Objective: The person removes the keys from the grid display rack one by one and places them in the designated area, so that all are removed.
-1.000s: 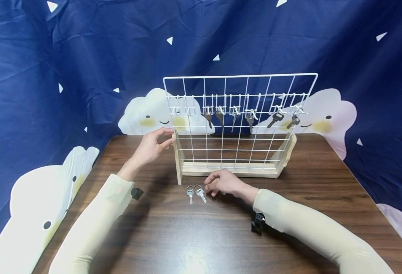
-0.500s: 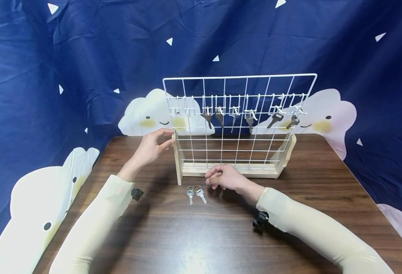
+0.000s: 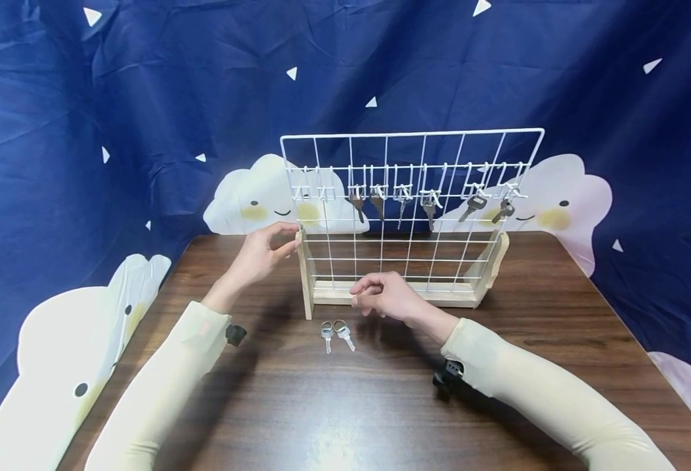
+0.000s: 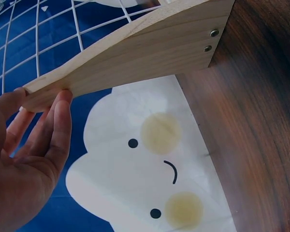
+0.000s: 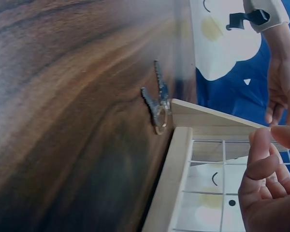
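My left hand (image 3: 263, 250) pinches the top of the left wooden side panel (image 4: 135, 55) of a white wire grid rack (image 3: 413, 133), thumb on one face and fingers on the other. My right hand (image 3: 388, 297) hovers in front of the rack's wooden base bar (image 3: 445, 297), fingers loosely bent and thumb close to the index fingertip. Nothing shows between them in the right wrist view. Two silver keys on rings, the left key (image 3: 327, 335) and the right key (image 3: 343, 332), lie side by side on the table, just below and left of the right hand.
Several keys hang from white hooks along the grid, among them a dark-headed key (image 3: 473, 205) to the right. Two hooks at the left, including the outermost hook (image 3: 301, 191), carry no key. The brown wooden table (image 3: 251, 405) meets a blue curtain (image 3: 204, 78) behind.
My right hand has risen away from the table and the two keys toward the grid. My left hand keeps its hold on the side panel, and the keys lie where they were.
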### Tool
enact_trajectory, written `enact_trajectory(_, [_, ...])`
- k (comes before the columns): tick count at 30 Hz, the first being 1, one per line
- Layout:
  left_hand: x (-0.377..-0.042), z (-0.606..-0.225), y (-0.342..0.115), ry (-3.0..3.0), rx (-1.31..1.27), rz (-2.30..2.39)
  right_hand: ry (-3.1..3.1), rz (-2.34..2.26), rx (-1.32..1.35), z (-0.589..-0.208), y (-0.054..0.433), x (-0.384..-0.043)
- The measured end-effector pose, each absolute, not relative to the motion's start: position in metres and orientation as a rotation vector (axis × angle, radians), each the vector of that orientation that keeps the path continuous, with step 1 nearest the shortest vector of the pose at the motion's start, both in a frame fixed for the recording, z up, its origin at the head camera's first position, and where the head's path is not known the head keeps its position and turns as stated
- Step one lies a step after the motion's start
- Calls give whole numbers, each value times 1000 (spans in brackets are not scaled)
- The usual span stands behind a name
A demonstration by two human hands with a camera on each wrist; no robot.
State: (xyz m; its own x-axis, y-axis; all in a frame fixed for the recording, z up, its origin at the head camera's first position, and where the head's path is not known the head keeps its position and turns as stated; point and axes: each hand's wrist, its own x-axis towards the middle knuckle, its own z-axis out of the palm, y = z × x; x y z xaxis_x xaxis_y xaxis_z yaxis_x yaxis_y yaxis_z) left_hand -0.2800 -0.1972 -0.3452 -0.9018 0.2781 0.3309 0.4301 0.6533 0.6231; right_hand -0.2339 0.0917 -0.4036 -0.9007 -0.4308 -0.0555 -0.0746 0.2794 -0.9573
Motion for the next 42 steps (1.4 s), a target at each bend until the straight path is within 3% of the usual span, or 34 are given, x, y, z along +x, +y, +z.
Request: enact_trajectory(42, [-279, -347, -197, -2663, -573, -1108, 2378, -1803, -555, -336, 102, -229])
